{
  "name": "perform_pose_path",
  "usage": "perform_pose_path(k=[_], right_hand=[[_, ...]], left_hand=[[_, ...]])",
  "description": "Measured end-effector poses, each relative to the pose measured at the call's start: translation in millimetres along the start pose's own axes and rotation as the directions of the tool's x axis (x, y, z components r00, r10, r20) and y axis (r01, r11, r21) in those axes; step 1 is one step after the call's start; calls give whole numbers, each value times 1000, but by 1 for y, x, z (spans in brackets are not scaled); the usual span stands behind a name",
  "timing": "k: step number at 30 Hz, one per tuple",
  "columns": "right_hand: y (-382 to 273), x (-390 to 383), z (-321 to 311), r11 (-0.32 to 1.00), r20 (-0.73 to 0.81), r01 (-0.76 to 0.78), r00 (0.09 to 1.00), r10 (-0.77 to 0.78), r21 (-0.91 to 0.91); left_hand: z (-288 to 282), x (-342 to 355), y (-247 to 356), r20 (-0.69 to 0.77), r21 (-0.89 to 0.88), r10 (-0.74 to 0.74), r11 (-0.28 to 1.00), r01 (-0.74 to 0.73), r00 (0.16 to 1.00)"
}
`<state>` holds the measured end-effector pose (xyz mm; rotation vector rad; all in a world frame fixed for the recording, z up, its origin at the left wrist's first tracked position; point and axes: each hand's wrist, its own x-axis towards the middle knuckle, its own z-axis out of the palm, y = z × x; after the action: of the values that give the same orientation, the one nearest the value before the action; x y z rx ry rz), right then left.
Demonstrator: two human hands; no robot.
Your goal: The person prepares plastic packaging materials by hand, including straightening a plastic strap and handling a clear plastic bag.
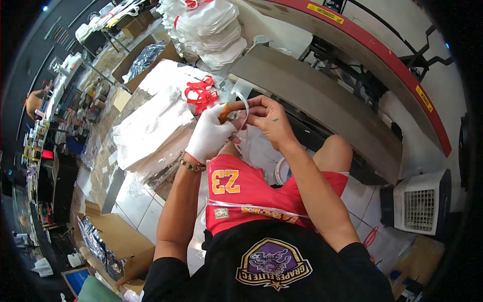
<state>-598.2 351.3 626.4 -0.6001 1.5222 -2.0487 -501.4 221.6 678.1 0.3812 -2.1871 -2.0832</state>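
Note:
My left hand (pixel 209 133) wears a white glove, with an orange patch near the fingertips and a bead bracelet on the wrist. My bare right hand (pixel 271 123) meets it above my lap, its fingers pinched together. Between the two hands a thin white strip (pixel 245 104) curves up in a loop, and both sets of fingers are closed on it. Just beyond my left hand, a tangle of red ribbon (pixel 202 94) lies on the pile's far end. White folded fabric (pixel 153 126) is stacked on the low table to the left.
A long grey platen (pixel 312 105) of a machine with a curved red frame (pixel 382 55) stands at the right. Tied white fabric bundles (pixel 209 32) rise behind. An open cardboard box (pixel 121 241) sits lower left; a white air cooler (pixel 421 201) is at right.

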Motion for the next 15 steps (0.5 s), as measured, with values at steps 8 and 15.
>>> perform_pose_path(k=[8, 15], right_hand=[[86, 6, -32, 990, 52, -30, 998, 37, -136], [271, -14, -48, 803, -83, -419, 901, 426, -423]], left_hand=[[-24, -12, 21, 67, 27, 75, 997, -77, 995], [-38, -31, 27, -45, -113, 57, 992, -62, 997]])
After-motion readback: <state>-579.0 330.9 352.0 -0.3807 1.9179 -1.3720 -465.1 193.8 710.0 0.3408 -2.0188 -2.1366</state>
